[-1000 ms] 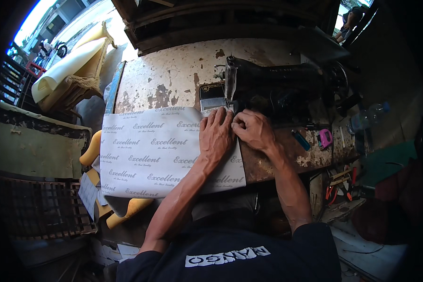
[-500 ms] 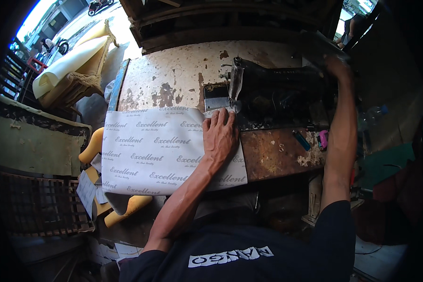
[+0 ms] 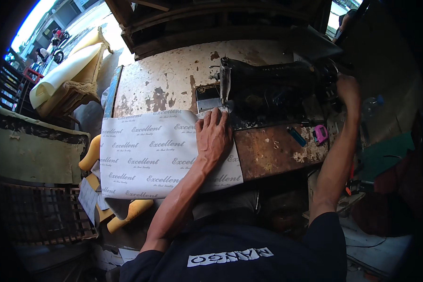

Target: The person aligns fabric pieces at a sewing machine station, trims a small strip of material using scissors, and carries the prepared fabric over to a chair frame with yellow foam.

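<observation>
My left hand point(image 3: 211, 136) lies palm down, fingers stretched and a little bent, on a white printed sheet of material point(image 3: 141, 155), its fingertips just below the needle area of a black sewing machine point(image 3: 268, 82). The sheet's top edge runs under that area. My right hand point(image 3: 348, 89) is up at the machine's handwheel point(image 3: 329, 75), fingers curled on it and partly hidden. A teal tool point(image 3: 297, 136) and a pink tape measure point(image 3: 319, 134) lie beside the machine's base.
The worn table point(image 3: 155, 75) has dark shelving point(image 3: 221, 19) behind it. A gold carved chair point(image 3: 80, 94) with cream material over it stands at left, above a green panel point(image 3: 37, 145) and yellow pieces point(image 3: 127, 216). A plastic bottle point(image 3: 373, 105) is at right. People and motorbikes show outside.
My right hand has left the sheet beside my left hand and moved up and right to the handwheel. My left hand stays on the sheet near the needle.
</observation>
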